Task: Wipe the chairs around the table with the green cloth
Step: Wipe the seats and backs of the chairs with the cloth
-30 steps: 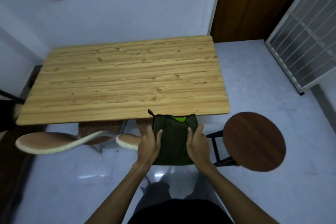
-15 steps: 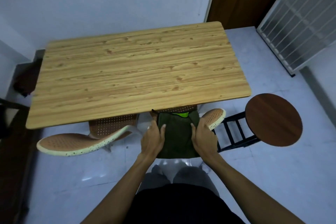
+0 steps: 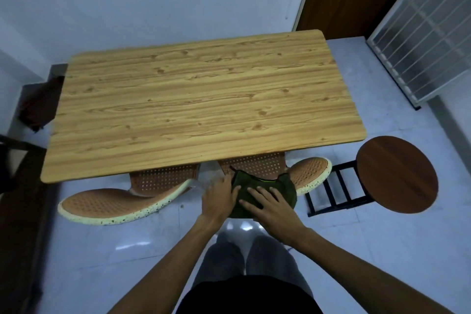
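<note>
The dark green cloth (image 3: 257,186) is draped over the back rim of the right perforated brown chair (image 3: 309,173), tucked under the wooden table (image 3: 198,107). My left hand (image 3: 219,199) grips the cloth's left edge. My right hand (image 3: 270,205) lies flat on top of the cloth, fingers spread and pointing left. A second perforated brown chair (image 3: 114,204) with a speckled cream rim stands to the left, its seat partly under the table. The right chair's back is mostly hidden by the cloth and my hands.
A round dark wooden stool (image 3: 396,178) on a black metal frame stands at the table's right corner. A dark brown object (image 3: 38,107) lies on the floor at the table's left end. A door and a barred white panel (image 3: 430,33) are at the back right.
My right hand has moved from the cloth's right edge onto its top and turned leftward. The cloth has bunched up and shifted right on the chair back. The view has moved closer.
</note>
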Demonstrator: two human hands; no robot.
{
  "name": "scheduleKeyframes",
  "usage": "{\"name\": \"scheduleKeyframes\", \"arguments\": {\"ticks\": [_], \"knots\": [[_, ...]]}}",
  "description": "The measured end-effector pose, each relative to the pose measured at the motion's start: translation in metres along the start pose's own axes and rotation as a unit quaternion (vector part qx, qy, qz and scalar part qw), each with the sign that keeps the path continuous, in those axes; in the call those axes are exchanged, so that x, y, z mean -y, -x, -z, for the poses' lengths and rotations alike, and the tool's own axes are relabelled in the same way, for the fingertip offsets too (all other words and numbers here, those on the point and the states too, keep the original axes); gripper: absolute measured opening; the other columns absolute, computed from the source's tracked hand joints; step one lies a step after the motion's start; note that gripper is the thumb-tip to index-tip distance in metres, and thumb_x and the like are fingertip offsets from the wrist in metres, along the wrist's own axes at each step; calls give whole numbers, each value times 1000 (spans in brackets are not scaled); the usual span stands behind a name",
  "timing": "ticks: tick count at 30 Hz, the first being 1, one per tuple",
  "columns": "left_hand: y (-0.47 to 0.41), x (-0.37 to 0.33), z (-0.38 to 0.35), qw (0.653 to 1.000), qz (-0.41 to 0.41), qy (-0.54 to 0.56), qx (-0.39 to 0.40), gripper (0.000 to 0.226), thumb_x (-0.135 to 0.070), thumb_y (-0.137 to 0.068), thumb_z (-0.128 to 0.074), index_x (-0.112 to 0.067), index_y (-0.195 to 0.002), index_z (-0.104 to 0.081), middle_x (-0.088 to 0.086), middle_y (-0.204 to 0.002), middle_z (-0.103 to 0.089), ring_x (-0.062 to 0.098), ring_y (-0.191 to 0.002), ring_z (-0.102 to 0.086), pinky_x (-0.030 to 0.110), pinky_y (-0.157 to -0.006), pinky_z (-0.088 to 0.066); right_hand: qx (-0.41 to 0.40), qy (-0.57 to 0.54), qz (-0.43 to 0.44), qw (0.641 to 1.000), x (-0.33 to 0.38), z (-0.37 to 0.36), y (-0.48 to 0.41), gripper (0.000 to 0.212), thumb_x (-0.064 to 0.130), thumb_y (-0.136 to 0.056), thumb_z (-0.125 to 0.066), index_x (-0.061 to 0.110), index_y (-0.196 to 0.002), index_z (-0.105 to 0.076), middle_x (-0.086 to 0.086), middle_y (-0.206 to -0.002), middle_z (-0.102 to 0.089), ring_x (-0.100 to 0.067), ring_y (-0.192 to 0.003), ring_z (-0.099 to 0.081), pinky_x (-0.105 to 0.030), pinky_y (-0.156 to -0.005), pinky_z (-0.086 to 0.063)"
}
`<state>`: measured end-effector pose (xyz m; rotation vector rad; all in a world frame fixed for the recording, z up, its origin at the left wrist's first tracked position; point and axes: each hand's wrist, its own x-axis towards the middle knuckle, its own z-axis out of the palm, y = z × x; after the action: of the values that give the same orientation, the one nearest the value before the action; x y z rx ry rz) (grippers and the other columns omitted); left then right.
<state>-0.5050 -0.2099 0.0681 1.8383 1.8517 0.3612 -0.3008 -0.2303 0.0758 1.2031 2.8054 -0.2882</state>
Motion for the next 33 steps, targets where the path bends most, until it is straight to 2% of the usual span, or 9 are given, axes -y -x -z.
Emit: {"name": "scheduleKeyframes", "arguments": {"ticks": [4,10,13,15,20,22,26,31,33], "knots": [[-18,23,8,998,-42,-37,0,24,-34,-96,-53,-16,-110,-59,7,-110,-65,23,-100,-61,32,-85,-48,62,26,-12,998,13,-6,-36,91,18,-72,-72,35,-150,-28,-9,-152,-41,-40,-120,-54,-59,-87,-48],[-89,92,22,983,-3,-160,86,57,-39,-96,-48,-12,-144,-35,18,-152,-35,41,-139,-33,55,-107,-34,105,67,-24,992,52,-28,-97,73,32,-81,-68,23,-147,-39,-22,-147,-44,-53,-105,-57,-65,-80,-49],[-114,113,17,972,-3,-197,128,59,-42,-99,-40,-13,-149,-28,19,-158,-24,46,-142,-23,61,-108,-30,211,69,-113,968,78,-32,-149,52,20,-99,-43,0,-146,-34,-37,-142,-39,-61,-108,-51,-73,-82,-45],[-118,120,14,967,-11,-204,149,59,-41,-100,-39,-13,-150,-24,19,-160,-18,47,-144,-18,61,-108,-28,280,78,-182,940,86,-34,-182,47,14,-98,-42,-7,-139,-39,-40,-137,-41,-60,-111,-48,-74,-83,-43],[-127,134,13,965,-25,-198,170,60,-36,-100,-39,-13,-152,-20,19,-162,-12,47,-145,-13,61,-105,-33,385,76,-156,907,78,-50,-226,50,23,-95,-49,3,-141,-43,-26,-142,-44,-53,-123,-43,-73,-88,-41],[-130,131,14,963,-19,-189,193,58,-36,-101,-38,-12,-151,-21,20,-161,-12,48,-145,-12,62,-102,-36,352,53,-132,925,79,-42,-216,52,19,-96,-48,3,-143,-38,-25,-141,-46,-50,-123,-46,-71,-90,-41],[-132,125,15,959,-4,-182,217,58,-35,-101,-37,-12,-152,-20,20,-161,-11,48,-145,-10,61,-106,-33,132,-39,-97,986,66,-22,-154,66,15,-92,-51,0,-149,-22,-26,-135,-54,-44,-111,-60,-56,-87,-51],[-132,127,24,953,-17,-183,240,60,-36,-102,-35,-11,-153,-17,24,-161,-9,52,-144,-11,60,-112,-26,25,-93,-50,994,11,-2,-45,80,-6,-68,-67,2,-143,-42,-17,-147,-47,-31,-132,-49,-48,-108,-39],[-134,126,26,951,-15,-179,252,61,-37,-102,-35,-10,-153,-16,25,-161,-8,52,-145,-8,61,-114,-24,12,-95,-60,994,-18,2,1,78,-8,-73,-59,10,-146,-40,-9,-155,-37,-25,-143,-35,-47,-116,-28]]}}
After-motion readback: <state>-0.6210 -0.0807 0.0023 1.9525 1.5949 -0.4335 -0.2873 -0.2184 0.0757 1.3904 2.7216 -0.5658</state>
